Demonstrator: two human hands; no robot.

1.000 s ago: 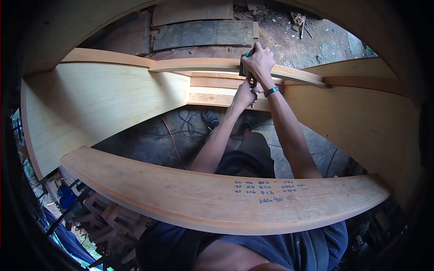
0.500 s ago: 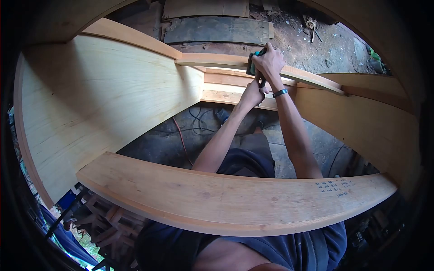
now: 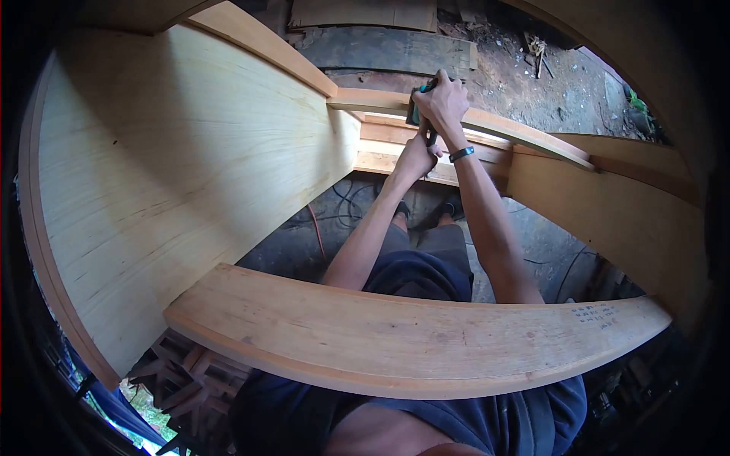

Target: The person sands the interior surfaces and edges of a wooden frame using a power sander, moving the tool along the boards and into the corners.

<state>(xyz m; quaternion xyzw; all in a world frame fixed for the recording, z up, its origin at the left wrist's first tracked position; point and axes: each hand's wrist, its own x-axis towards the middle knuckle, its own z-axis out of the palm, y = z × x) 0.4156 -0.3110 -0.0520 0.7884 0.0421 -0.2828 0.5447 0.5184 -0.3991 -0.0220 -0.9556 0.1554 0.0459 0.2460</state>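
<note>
A dark green and black hand-held power tool [image 3: 414, 111] is held against the wooden rail [image 3: 525, 140] across the far side of the wooden frame. My right hand [image 3: 444, 102], with a dark band at the wrist, is closed over the upper part of the tool. Lower down, my left hand [image 3: 415, 158] wraps round its black handle. Both arms reach forward through the frame's open middle. My fingers cover much of the tool, and its working face against the rail is hidden.
A wide board [image 3: 411, 327] with handwriting at its right end crosses close to my chest. Large wooden panels [image 3: 152, 175] flank me. Cables [image 3: 350, 199] lie on the floor around my feet. Planks [image 3: 380, 50] lie on the ground beyond; wood pieces [image 3: 199, 384] are piled lower left.
The tool and both hands have shifted slightly left relative to the rail. My view has turned a little, and both feet now show more clearly.
</note>
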